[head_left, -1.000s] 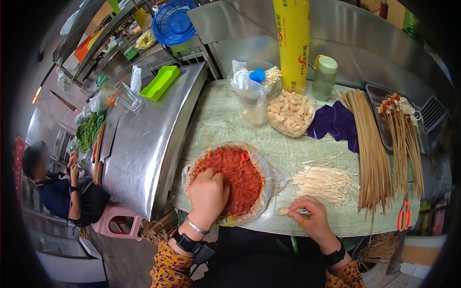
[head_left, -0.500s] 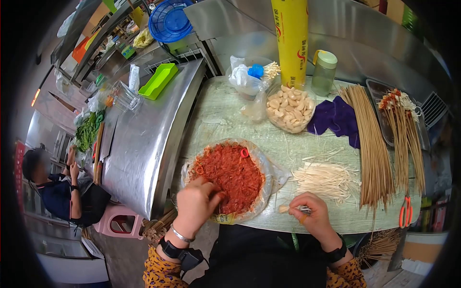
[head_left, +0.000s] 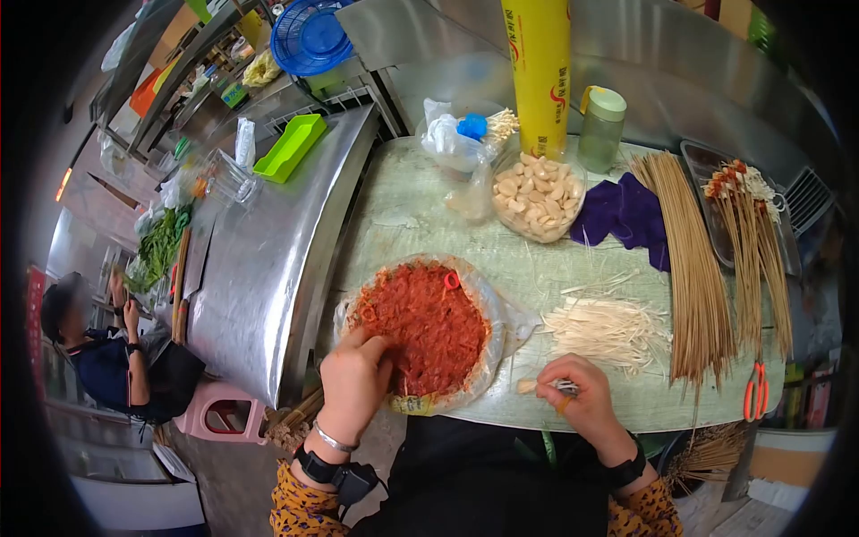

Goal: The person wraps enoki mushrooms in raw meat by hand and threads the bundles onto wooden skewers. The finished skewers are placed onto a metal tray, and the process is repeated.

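the left hand (head_left: 354, 376), bunched (round what, i can't tell), has drawn back to the near-left rim of the red mix (head_left: 434, 327), baring more of it; the right hand (head_left: 580, 394) still pinches a pale bundle (head_left: 526, 387) at the surface's (head_left: 403, 201) front edge.

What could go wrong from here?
1. Smearing: the left grip is at the edge of the red chopped mixture, so some could drag over the loose clear plastic.

2. Dropping: the right grip pinches a small pale bundle near the table's near edge; if it slips, strands might fall off.

3. Knocking: the red-handled scissors lie close to that edge too; a stray sleeve could nudge them off.
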Demonstrator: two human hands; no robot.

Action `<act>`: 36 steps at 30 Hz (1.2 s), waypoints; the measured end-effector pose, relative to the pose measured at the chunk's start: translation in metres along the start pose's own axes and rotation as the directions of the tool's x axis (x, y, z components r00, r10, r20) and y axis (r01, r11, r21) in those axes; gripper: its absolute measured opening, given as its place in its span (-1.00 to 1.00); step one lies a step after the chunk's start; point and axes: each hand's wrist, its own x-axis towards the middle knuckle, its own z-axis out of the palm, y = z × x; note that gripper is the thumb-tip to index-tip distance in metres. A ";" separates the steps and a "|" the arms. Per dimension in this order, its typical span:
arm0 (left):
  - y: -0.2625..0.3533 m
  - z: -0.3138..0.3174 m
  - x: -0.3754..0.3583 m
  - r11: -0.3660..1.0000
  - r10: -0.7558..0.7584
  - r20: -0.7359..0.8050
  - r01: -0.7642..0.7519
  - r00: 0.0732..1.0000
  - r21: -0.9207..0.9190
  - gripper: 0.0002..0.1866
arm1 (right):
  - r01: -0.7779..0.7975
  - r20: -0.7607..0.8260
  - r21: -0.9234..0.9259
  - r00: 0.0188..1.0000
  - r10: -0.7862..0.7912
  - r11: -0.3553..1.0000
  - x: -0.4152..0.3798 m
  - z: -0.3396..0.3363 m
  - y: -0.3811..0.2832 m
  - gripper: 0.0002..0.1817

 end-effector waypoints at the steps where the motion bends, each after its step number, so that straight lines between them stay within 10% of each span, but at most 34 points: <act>1: -0.004 -0.002 -0.001 1.000 -0.006 0.002 0.006 1.000 0.003 -0.90 | -0.001 0.006 0.003 1.000 0.001 1.000 0.001 0.000 0.000 -0.87; 11: 0.000 -0.011 -0.003 0.959 0.243 0.078 -0.227 0.967 -0.169 -0.81 | -0.012 0.000 0.004 1.000 0.012 1.000 0.000 0.001 0.000 -0.87; 16: -0.001 -0.009 -0.002 0.926 0.344 0.308 -0.375 0.887 0.049 -0.82 | 0.028 -0.003 -0.013 1.000 -0.028 1.000 0.000 0.002 0.003 -0.86; 23: -0.016 -0.017 0.008 0.953 0.234 0.090 -0.247 0.968 0.176 -0.85 | 0.008 -0.011 -0.023 1.000 -0.008 1.000 0.000 0.001 0.001 -0.86; 25: -0.026 -0.021 0.011 0.973 0.051 0.058 -0.036 0.997 -0.229 -0.90 | 0.010 -0.007 -0.030 1.000 -0.010 0.999 0.002 0.002 0.002 -0.87; 27: -0.035 -0.017 0.009 0.829 -0.026 0.144 0.102 0.989 -0.550 -0.87 | 0.037 -0.030 -0.053 0.999 -0.039 0.998 0.001 0.003 0.004 -0.84; 29: -0.031 -0.020 0.009 0.078 -0.236 0.589 0.619 0.773 -0.782 -0.85 | 0.031 -0.032 -0.038 0.999 -0.033 0.999 0.001 0.003 0.004 -0.84; 36: -0.021 -0.012 0.006 0.003 -0.184 0.514 0.523 0.838 -0.852 -0.79 | -0.064 -0.019 0.032 0.998 0.065 0.997 -0.001 0.003 0.002 -0.87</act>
